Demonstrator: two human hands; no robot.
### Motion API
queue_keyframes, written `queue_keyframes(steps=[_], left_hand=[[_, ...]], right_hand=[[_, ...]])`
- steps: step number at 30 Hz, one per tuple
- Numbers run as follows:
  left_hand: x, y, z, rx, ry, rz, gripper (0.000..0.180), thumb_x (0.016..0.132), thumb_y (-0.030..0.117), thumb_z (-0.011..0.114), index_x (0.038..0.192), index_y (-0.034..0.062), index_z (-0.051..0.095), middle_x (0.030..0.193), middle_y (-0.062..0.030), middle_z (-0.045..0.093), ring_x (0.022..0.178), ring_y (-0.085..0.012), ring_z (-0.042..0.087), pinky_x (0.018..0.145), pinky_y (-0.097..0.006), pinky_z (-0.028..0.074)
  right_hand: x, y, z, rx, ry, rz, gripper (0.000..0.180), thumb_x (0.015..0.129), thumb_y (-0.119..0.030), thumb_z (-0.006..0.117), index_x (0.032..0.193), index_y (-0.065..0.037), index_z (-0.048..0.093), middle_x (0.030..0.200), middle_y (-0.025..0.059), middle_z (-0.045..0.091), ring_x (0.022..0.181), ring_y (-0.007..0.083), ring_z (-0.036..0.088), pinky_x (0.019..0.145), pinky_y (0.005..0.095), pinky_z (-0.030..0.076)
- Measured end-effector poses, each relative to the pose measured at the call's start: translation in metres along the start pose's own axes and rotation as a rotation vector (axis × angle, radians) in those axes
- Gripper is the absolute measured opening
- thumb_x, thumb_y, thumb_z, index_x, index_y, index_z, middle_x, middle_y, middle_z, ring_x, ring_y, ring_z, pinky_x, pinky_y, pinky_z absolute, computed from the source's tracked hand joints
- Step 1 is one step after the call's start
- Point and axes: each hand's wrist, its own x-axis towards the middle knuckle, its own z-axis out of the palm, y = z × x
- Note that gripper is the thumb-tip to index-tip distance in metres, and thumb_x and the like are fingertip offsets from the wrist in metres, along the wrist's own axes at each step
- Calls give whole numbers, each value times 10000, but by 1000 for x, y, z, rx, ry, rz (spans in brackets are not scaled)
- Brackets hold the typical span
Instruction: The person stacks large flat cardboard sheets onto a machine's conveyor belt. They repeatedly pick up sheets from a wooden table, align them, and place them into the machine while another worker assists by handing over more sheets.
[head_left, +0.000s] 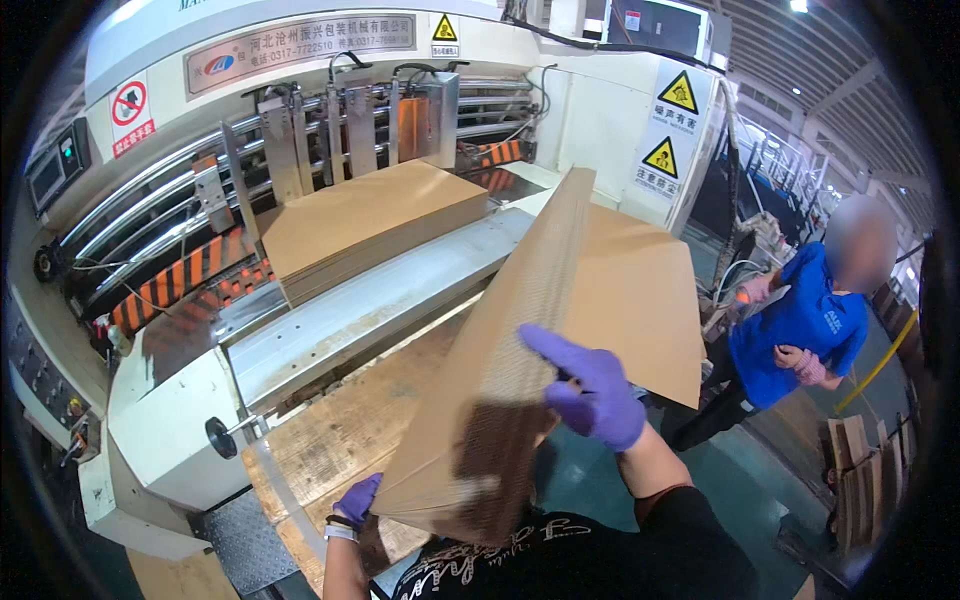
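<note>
A thick stack of brown corrugated cardboard sheets point(440, 420) stands tilted on edge in front of me, its layered edges facing my body. My left hand point(357, 500), in a purple glove, grips the stack's lower left corner; part of its fingers is hidden behind the board. Against the layered edge on the right lies my right hand point(597, 392), also gloved in purple, with index finger and thumb spread apart. Beneath is a worn wooden board point(330, 440). Another pile of flat cardboard point(640, 290) shows just beyond the tilted stack on the right.
A white machine point(600, 110) with metal rollers spans the far side; a cardboard stack point(370, 215) lies on its bed behind a metal ledge point(370, 320). A black-knobbed handle point(222, 437) juts out at left. A person in a blue shirt point(800, 330) stands at right, near bundled cardboard point(865, 480).
</note>
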Motion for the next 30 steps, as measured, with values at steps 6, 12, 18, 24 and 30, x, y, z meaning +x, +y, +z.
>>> queue_keyframes(steps=[6, 12, 18, 24, 30], left_hand=[[-31, 117, -69, -1248, 486, 111, 453, 995, 303, 376, 1276, -28, 506, 1228, -141, 588, 1113, -241, 564, 980, -356, 424], [-42, 158, -45, -491, 1054, 232, 781, 845, 284, 541, 1471, 9, 165, 1474, -168, 294, 1337, -296, 333, 1123, -404, 233], [5, 191, -61, -544, 1346, 104, 943, 632, 31, 513, 1472, 30, 84, 1435, -190, 295, 1289, -317, 364, 1105, -438, 275], [13, 192, -64, -435, 1233, -1, 795, 687, 72, 660, 1393, 12, 298, 1324, -175, 456, 1166, -304, 484, 1026, -430, 373], [35, 215, -106, 189, 1376, -175, 330, 756, 182, 684, 997, -42, 652, 987, -147, 686, 900, -296, 654, 784, -377, 510]], right_hand=[[32, -2, 52, 157, -133, 31, 531, 858, -217, 636, 1346, -70, 488, 977, 163, 651, 791, 280, 650, 715, 344, 526], [65, -1, 85, 301, -95, -44, 570, 855, -177, 641, 1386, -97, 451, 995, 111, 641, 749, 191, 641, 699, 297, 523], [69, 40, 109, 709, -176, -106, 656, 921, -158, 578, 1471, -41, 238, 967, 100, 616, 854, 184, 617, 815, 299, 497], [-19, 195, 189, 1286, 342, 540, 555, 973, -280, 493, 1433, -44, 293, 1088, 101, 565, 946, 212, 586, 878, 341, 483], [-126, 344, 301, 1342, 387, 1474, 835, 853, -682, 479, 1372, -38, 368, 1274, 172, 495, 1146, 331, 516, 947, 485, 438]])
